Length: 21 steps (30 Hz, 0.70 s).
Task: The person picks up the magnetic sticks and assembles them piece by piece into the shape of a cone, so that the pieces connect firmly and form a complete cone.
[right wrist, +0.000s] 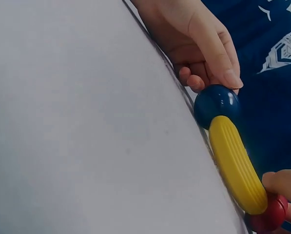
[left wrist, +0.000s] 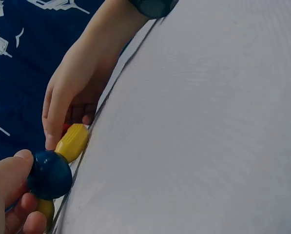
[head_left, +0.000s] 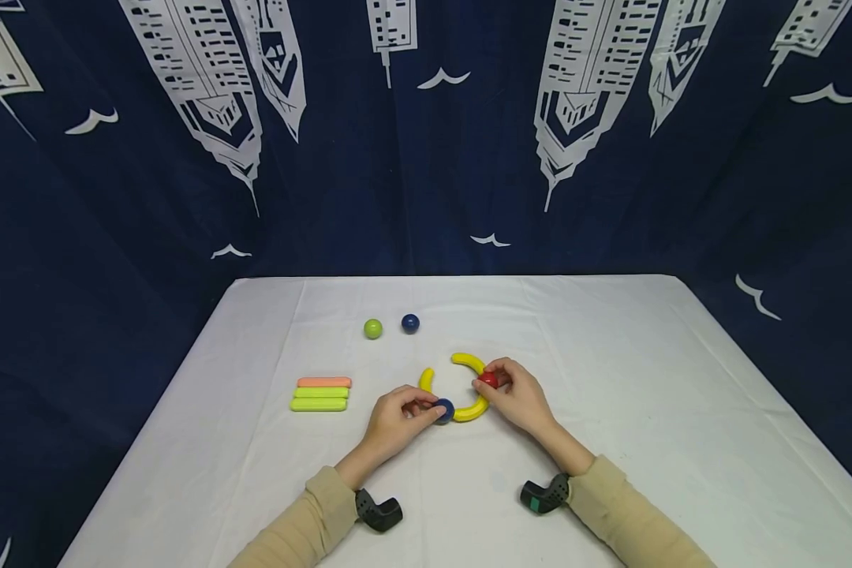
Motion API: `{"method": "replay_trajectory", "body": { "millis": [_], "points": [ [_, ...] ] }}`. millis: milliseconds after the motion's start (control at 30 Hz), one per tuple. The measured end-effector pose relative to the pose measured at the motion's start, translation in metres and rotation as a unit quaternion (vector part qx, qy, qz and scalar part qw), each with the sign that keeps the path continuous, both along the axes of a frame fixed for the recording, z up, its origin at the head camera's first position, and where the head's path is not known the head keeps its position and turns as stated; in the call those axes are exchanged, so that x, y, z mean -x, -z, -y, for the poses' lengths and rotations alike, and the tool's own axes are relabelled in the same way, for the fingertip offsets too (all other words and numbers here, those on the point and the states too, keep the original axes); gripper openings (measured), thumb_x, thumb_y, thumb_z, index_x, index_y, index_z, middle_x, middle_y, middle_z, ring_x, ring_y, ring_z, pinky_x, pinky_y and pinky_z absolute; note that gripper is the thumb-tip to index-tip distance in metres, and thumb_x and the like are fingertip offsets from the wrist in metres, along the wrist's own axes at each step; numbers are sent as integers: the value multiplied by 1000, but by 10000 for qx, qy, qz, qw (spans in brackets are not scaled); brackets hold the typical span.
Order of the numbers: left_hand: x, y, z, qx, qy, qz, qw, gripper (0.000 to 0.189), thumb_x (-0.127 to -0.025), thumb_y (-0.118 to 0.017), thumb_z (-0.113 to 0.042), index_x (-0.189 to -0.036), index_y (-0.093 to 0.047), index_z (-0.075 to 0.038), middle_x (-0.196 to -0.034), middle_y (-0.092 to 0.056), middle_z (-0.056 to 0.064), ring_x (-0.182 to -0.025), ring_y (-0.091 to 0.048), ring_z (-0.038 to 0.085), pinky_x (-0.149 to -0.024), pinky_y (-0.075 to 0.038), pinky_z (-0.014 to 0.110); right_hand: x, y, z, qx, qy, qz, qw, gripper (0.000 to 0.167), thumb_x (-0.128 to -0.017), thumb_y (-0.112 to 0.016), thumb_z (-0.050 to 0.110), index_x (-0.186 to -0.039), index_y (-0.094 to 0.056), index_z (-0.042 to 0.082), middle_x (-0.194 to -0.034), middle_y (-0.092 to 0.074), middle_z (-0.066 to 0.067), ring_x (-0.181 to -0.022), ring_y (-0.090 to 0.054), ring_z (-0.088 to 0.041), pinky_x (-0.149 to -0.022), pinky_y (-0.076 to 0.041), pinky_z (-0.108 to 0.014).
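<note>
My left hand (head_left: pixel 394 422) pinches a dark blue ball (head_left: pixel 444 411) between thumb and fingers. A red ball (head_left: pixel 489 380) is pinched by my right hand (head_left: pixel 520 400). Between the two balls runs a curved yellow ridged rod (right wrist: pixel 237 163), its ends against them. A second curved yellow rod (head_left: pixel 466 360) arcs up and left from the red ball, and a third yellow rod (head_left: pixel 427 379) rises from the blue ball. Together they form a ring with a gap at the top. Fingers partly cover the red ball in the left wrist view.
On the white-covered table (head_left: pixel 610 355), a green ball (head_left: pixel 372 329) and another blue ball (head_left: pixel 410 323) lie farther back. To the left, an orange rod (head_left: pixel 324 383) and two straight yellow-green rods (head_left: pixel 319 404) lie side by side. A dark printed curtain (head_left: pixel 412 173) hangs behind.
</note>
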<state>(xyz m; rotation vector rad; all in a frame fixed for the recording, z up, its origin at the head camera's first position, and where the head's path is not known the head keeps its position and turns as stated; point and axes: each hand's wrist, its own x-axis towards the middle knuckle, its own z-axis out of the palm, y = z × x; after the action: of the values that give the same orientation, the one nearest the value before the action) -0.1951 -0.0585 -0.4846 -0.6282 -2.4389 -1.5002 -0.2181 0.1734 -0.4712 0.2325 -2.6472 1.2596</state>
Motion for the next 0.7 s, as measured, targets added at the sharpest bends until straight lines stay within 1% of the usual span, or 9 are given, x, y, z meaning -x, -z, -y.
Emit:
{"method": "replay_trajectory", "body": {
  "millis": [133,200,333,433,533,633,700],
  "points": [
    [-1,-1,-1,-14,314,28,9995,13,-82,-74,-23,-91,-74,-14,-77,-62,-11,-64,-52,6,-56,-44,20,5,0,4,111,215,118,9996,29,-80,-74,25,-99,-62,8,-86,-62,-5,-76,-53,-17,-65,-43,-27],
    [-1,-1,-1,-15,439,31,9990,12,-83,-73,-20,-92,-74,-12,-77,-63,-10,-64,-52,6,-56,-44,20,8,0,5,114,300,169,9993,28,-80,-74,25,-98,-62,8,-85,-62,-5,-74,-53,-17,-63,-42,-27],
    [-1,0,0,28,548,42,9985,12,-83,-72,-17,-94,-74,-11,-77,-64,-9,-64,-52,6,-56,-44,20,14,-3,9,7,475,298,9984,31,-80,-74,30,-96,-60,8,-80,-59,-5,-70,-51,-19,-60,-39,-27],
    [-1,1,0,68,566,84,9983,13,-84,-71,-17,-95,-74,-11,-77,-64,-9,-64,-52,5,-57,-45,20,19,-4,13,-107,655,405,9970,34,-80,-73,34,-96,-58,8,-80,-57,-7,-69,-50,-20,-61,-38,-28],
    [0,2,0,95,530,119,9985,12,-84,-71,-18,-94,-74,-11,-77,-64,-9,-64,-52,4,-57,-44,20,24,-4,17,-187,817,450,9955,34,-80,-72,33,-98,-58,8,-84,-60,-8,-73,-53,-22,-63,-39,-29],
    [2,0,0,-64,485,209,9986,12,-85,-71,-17,-94,-73,-11,-79,-66,-6,-64,-53,5,-58,-45,20,29,-2,19,-324,922,430,9943,34,-80,-70,32,-101,-58,8,-91,-63,-8,-77,-56,-22,-66,-40,-31],
    [4,-3,0,-270,415,302,9983,11,-85,-70,-16,-93,-73,-9,-80,-68,-2,-65,-54,6,-59,-46,20,31,-2,21,-401,958,413,9937,33,-79,-69,31,-103,-59,9,-92,-64,-8,-77,-56,-22,-67,-40,-31]
  ]
}}
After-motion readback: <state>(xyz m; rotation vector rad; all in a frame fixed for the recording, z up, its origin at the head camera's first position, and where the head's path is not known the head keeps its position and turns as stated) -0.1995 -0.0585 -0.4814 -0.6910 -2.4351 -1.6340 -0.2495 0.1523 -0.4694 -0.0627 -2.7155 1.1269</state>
